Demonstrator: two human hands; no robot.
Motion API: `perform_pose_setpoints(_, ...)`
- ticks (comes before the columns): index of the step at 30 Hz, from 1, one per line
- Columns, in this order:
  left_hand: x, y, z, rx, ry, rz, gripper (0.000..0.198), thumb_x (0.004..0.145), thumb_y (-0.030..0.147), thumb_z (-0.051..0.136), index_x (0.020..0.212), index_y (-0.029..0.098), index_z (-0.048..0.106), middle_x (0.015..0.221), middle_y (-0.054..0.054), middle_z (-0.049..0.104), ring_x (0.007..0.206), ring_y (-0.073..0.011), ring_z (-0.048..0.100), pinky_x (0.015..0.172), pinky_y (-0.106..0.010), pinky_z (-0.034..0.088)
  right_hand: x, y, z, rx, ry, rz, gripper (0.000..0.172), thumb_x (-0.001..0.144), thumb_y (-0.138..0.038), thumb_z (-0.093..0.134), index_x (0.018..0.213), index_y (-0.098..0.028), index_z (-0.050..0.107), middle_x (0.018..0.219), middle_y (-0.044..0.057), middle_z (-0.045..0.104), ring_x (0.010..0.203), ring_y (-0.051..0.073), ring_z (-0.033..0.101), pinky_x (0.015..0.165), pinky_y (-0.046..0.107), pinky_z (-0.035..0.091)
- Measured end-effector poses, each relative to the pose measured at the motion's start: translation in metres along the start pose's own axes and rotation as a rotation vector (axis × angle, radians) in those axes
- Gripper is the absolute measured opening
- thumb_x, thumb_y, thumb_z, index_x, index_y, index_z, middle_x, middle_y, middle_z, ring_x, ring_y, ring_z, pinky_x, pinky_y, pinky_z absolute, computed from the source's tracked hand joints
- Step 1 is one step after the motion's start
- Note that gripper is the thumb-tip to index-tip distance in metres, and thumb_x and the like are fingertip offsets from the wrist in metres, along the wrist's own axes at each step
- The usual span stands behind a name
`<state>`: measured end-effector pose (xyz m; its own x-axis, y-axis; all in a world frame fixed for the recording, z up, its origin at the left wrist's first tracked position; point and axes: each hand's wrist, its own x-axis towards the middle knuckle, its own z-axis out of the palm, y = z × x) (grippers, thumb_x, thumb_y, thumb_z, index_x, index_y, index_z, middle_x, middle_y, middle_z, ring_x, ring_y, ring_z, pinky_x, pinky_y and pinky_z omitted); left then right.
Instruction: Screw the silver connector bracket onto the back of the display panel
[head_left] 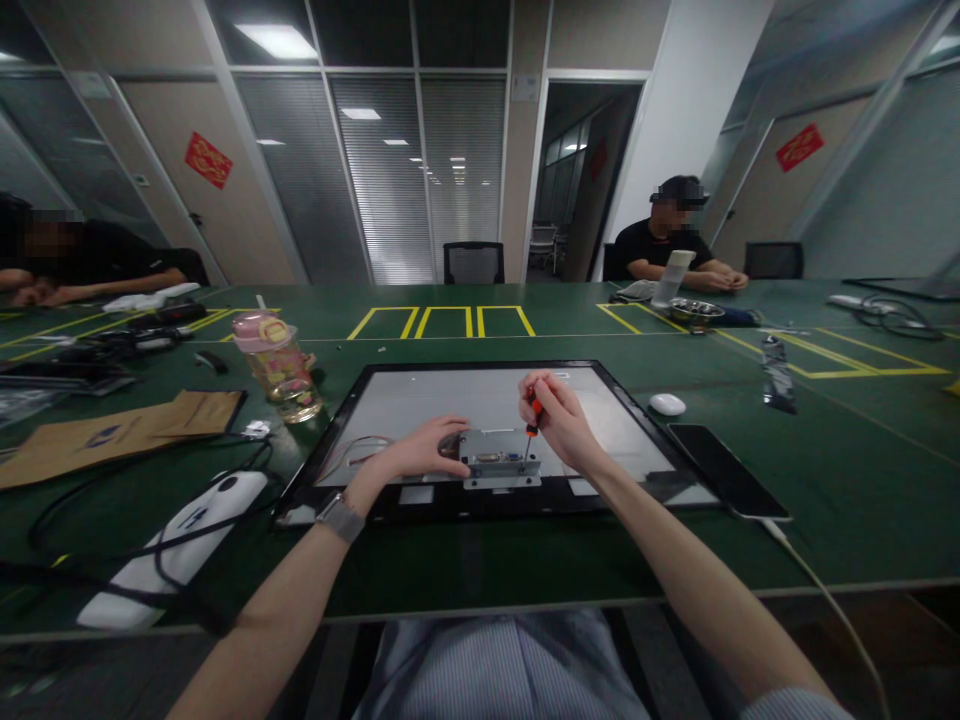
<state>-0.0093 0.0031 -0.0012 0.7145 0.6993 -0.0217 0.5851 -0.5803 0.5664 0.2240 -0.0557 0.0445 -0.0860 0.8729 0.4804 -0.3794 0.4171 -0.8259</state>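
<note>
A flat display panel (420, 400) with a black frame lies on the green table in front of me. Near its front edge sits a metal bracket (501, 481) with a row of connector ports (491, 458). My right hand (553, 410) is closed around a screwdriver (533, 415) with a red and black handle, held upright. Its tip reaches down to the right end of the ports; the exact contact is too small to tell. My left hand (431, 447) rests at the bracket's left end, thumb and fingers apart around that side. Thin wires (356, 452) lie on the panel's left part.
Left stand a pink-lided drink bottle (274, 360), a brown paper bag (120, 430) and a white power strip (180, 540) with black cables. Right lie a white mouse (667, 404) and a phone (727, 470) on a cable. Two people sit across the table.
</note>
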Motion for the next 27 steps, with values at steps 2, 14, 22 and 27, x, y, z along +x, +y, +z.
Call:
perform_pose_setpoints(2, 0.0, 0.0, 0.0, 0.0, -0.001, 0.003, 0.076, 0.067, 0.052, 0.073, 0.132, 0.022, 0.048, 0.145, -0.01, 0.038, 0.135, -0.0274, 0.034, 0.112, -0.039, 0.027, 0.001, 0.001, -0.001, -0.036, 0.033, 0.004, 0.021, 0.083, -0.042, 0.061, 0.084, -0.024, 0.051, 0.077, -0.003, 0.049, 0.051, 0.007, 0.04, 0.046, 0.022, 0.033)
perform_pose_setpoints(14, 0.0, -0.003, 0.001, 0.017, -0.004, 0.021, 0.079, 0.068, 0.059, 0.069, 0.134, 0.023, 0.046, 0.145, -0.009, 0.038, 0.134, -0.0274, 0.034, 0.113, -0.04, 0.027, 0.002, -0.002, -0.012, -0.428, 0.027, -0.201, 0.026, 0.094, -0.042, 0.041, 0.092, -0.023, 0.059, 0.079, 0.002, 0.058, 0.072, 0.015, 0.058, 0.068, 0.032, 0.049)
perform_pose_setpoints(22, 0.001, -0.003, 0.002, 0.014, 0.003, 0.006, 0.078, 0.067, 0.056, 0.071, 0.134, 0.023, 0.047, 0.145, -0.01, 0.039, 0.135, -0.0284, 0.033, 0.113, -0.041, 0.026, -0.002, -0.008, -0.009, -0.532, -0.012, -0.202, 0.02, 0.091, -0.036, 0.05, 0.101, -0.023, 0.063, 0.081, 0.002, 0.06, 0.076, 0.016, 0.058, 0.07, 0.032, 0.047)
perform_pose_setpoints(27, 0.001, -0.004, 0.002, 0.004, 0.003, 0.004, 0.078, 0.067, 0.056, 0.071, 0.134, 0.024, 0.047, 0.145, -0.009, 0.038, 0.136, -0.028, 0.033, 0.113, -0.04, 0.026, -0.004, -0.008, -0.005, -0.576, -0.034, -0.262, 0.02, 0.092, -0.034, 0.047, 0.093, -0.023, 0.063, 0.088, 0.004, 0.062, 0.085, 0.018, 0.058, 0.075, 0.035, 0.047)
